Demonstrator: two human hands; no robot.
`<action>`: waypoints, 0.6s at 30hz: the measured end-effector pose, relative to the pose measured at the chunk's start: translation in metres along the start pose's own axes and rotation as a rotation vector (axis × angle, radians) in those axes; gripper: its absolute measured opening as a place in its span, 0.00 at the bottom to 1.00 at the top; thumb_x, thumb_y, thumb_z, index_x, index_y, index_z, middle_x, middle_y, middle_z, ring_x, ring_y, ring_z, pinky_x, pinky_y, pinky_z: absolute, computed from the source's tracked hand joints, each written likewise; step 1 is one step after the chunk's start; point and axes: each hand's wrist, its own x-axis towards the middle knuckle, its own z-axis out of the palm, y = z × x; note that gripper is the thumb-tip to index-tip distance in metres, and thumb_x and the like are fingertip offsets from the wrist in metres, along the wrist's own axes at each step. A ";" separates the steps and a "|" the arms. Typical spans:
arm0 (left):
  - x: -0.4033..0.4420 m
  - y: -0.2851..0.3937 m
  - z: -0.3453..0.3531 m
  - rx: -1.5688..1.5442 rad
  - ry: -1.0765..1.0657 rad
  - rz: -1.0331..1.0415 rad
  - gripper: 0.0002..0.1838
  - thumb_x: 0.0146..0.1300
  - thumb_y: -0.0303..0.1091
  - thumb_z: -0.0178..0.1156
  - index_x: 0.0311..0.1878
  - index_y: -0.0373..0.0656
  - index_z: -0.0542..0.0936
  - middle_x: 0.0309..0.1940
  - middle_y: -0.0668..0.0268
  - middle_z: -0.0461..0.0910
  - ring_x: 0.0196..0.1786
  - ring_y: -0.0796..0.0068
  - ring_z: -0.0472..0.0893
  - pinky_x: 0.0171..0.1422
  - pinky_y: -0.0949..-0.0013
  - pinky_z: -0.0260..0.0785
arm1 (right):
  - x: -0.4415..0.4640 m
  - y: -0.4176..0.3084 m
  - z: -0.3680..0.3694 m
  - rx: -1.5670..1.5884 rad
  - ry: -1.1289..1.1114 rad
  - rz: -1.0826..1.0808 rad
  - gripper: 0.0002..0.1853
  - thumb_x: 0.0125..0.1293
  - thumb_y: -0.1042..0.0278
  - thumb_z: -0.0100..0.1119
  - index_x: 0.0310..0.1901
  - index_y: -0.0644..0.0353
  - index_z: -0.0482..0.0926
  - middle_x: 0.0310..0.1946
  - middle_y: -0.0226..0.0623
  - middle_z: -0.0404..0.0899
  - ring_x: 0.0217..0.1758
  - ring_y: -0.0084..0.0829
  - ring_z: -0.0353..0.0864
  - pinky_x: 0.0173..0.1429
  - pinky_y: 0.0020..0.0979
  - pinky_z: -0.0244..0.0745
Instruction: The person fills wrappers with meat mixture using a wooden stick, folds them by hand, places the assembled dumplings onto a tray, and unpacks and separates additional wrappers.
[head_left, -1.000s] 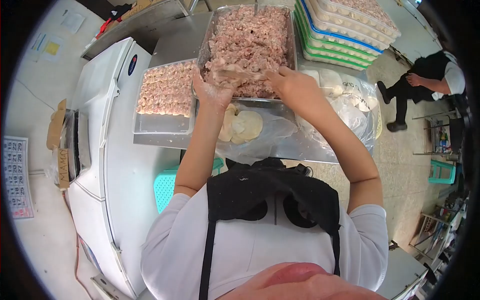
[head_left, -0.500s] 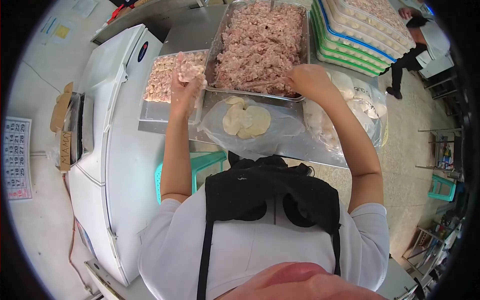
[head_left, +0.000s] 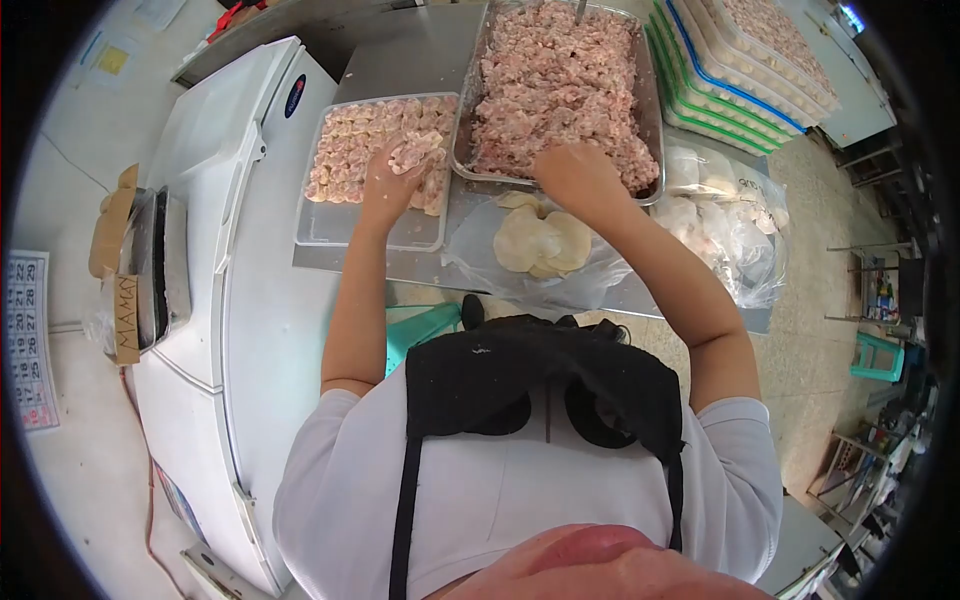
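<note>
In the head view, my left hand (head_left: pixel 388 190) is closed around a lump of pinkish ground meat (head_left: pixel 418 152), above the right part of a clear plastic tray (head_left: pixel 372 230). Rows of small open-topped dumplings (head_left: pixel 345 150) fill the tray's far portion. At the front edge of a deep metal pan (head_left: pixel 655 110) of ground meat mixture (head_left: pixel 560 85), my right hand (head_left: pixel 582 180) is closed, its fingertips hidden by the hand's back. Just nearer than the pan, round pale wrappers (head_left: pixel 540 240) lie in a pile on a clear plastic bag (head_left: pixel 480 255).
Stacked trays of dumplings (head_left: pixel 740 75) with green and blue rims stand at the back right. Bagged pale rounds (head_left: pixel 720 215) sit on the table's right end. A white chest freezer (head_left: pixel 270 200) flanks the left side. Under the table is a green stool (head_left: pixel 425 325).
My right hand has moved left along the front of the pan. My left hand, with the meat lump, has come lower over the dumpling tray. The person at upper right is out of view.
</note>
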 end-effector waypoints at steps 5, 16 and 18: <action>0.009 0.000 -0.009 -0.209 -0.072 0.174 0.32 0.50 0.36 0.73 0.59 0.40 0.74 0.47 0.59 0.83 0.52 0.62 0.81 0.58 0.64 0.71 | -0.010 0.019 0.019 0.483 -0.086 0.304 0.14 0.62 0.59 0.55 0.33 0.60 0.84 0.29 0.50 0.81 0.35 0.49 0.82 0.42 0.44 0.76; 0.058 0.009 0.015 -0.241 -0.441 0.055 0.33 0.49 0.43 0.75 0.56 0.37 0.75 0.47 0.58 0.83 0.49 0.68 0.82 0.55 0.63 0.73 | -0.018 -0.028 -0.029 0.474 0.273 0.282 0.13 0.66 0.58 0.58 0.42 0.57 0.84 0.35 0.47 0.81 0.37 0.44 0.80 0.43 0.40 0.73; 0.059 0.002 0.017 -0.412 -0.564 0.070 0.28 0.52 0.39 0.73 0.53 0.35 0.76 0.47 0.61 0.83 0.47 0.71 0.82 0.54 0.65 0.73 | -0.034 -0.008 -0.062 0.394 0.173 0.302 0.13 0.65 0.59 0.59 0.43 0.57 0.84 0.34 0.45 0.81 0.38 0.44 0.80 0.43 0.38 0.73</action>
